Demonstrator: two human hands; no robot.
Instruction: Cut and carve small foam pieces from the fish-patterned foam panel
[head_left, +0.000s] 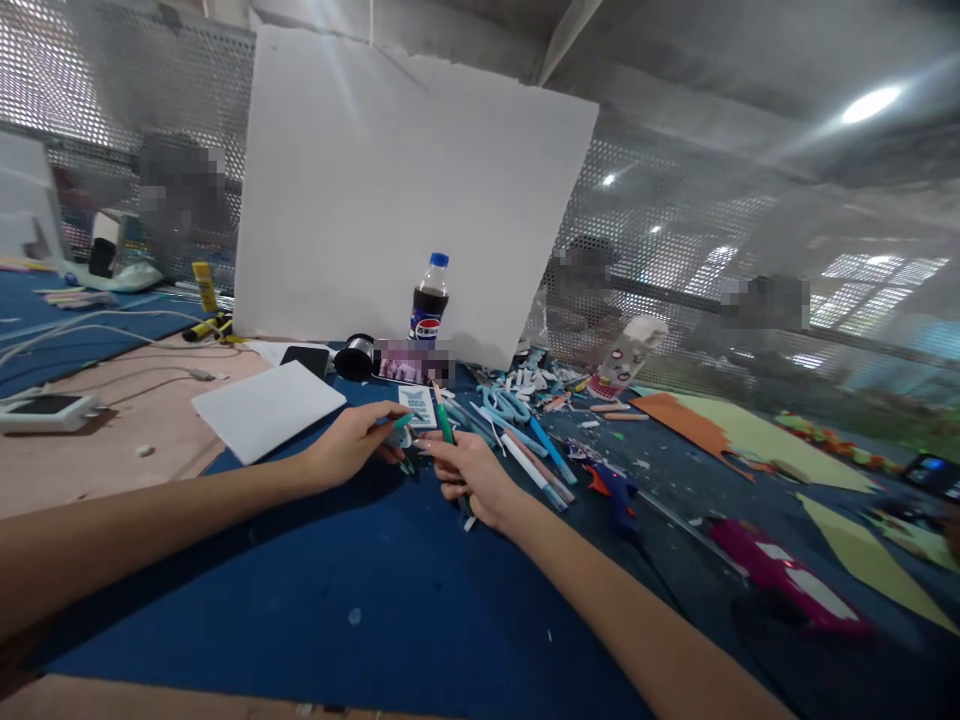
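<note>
My left hand point(358, 440) is closed in a pinch on a small pale-blue piece point(403, 436), whose exact kind I cannot make out. Close beside it, my right hand point(476, 475) grips a slim green pen-like tool point(445, 424) that points up and away. The right fingertips reach to the pale piece, and whether they touch it is unclear. Just beyond both hands lies a small card with a light-blue print point(417, 405). To the right of it are light-blue scissors point(505, 404) and several markers point(534, 468).
A cola bottle point(429, 300) stands before a tall white board point(405, 180). White sheets point(270, 410) lie left, near a black spool point(354, 357). On the right are a blue glue gun point(619, 500), a magenta glue gun point(787, 575), orange paper point(694, 430) and paper scraps point(536, 378).
</note>
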